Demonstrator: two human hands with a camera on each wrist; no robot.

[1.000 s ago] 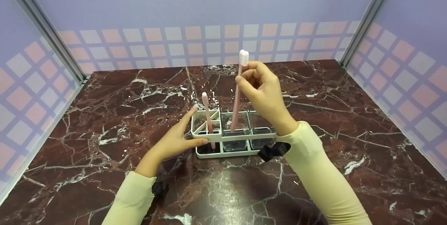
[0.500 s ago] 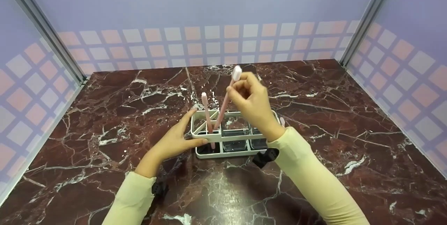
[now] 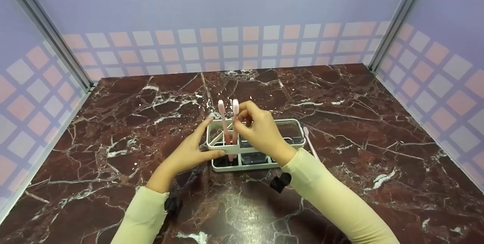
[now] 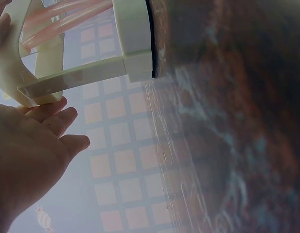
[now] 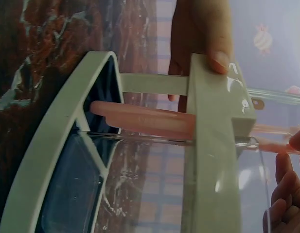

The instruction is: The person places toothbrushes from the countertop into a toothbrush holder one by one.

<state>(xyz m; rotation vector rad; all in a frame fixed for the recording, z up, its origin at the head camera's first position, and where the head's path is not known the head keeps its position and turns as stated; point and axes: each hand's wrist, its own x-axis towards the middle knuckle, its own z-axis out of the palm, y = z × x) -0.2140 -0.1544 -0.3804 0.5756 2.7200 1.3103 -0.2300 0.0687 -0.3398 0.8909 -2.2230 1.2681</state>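
Observation:
A white toothbrush holder (image 3: 257, 167) with clear cups stands on the marbled table. My left hand (image 3: 185, 152) grips its left end, thumb on the front rim and fingers at the far side. One pink toothbrush (image 3: 222, 112) stands upright in the left section. Just right of it, my right hand (image 3: 262, 128) pinches a second pink toothbrush (image 3: 235, 107) below its white head. In the right wrist view, pink handle ends (image 5: 150, 119) reach down through the upper frame towards the base. The left wrist view shows my left fingers (image 4: 60, 121) beneath the frame's edge.
Another pink toothbrush (image 3: 311, 142) lies on the table (image 3: 378, 123) right of the holder, partly hidden by the right sleeve (image 3: 321, 187). Clear cups (image 3: 289, 128) fill the holder's middle and right sections. Patterned walls (image 3: 242, 43) border the table at the back and sides.
My right hand has moved left and down, bringing its toothbrush from above the middle cup into the left section beside the first. My left hand stays put. The table toothbrush has come into view.

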